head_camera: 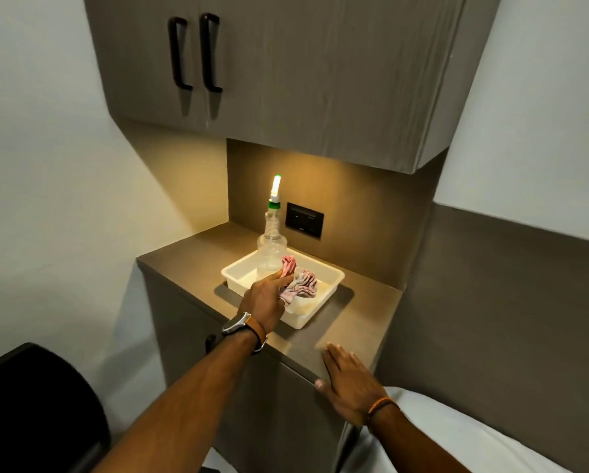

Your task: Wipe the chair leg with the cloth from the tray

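The left hand (pixel 264 302) has its fingers pinched on the crumpled pink-and-white cloth (pixel 298 280), which sits partly inside the white tray (pixel 334 278). The right hand (pixel 349 384) lies flat, fingers together, on the counter (pixel 364 312) edge.

A small clinic or treatment room, by the look: a wall cabinet (pixel 286 70) at twelve o'clock, a built-in counter (pixel 190 257) with a socket (pixel 304 220), a white-sheeted bed (pixel 457 435) at five o'clock.
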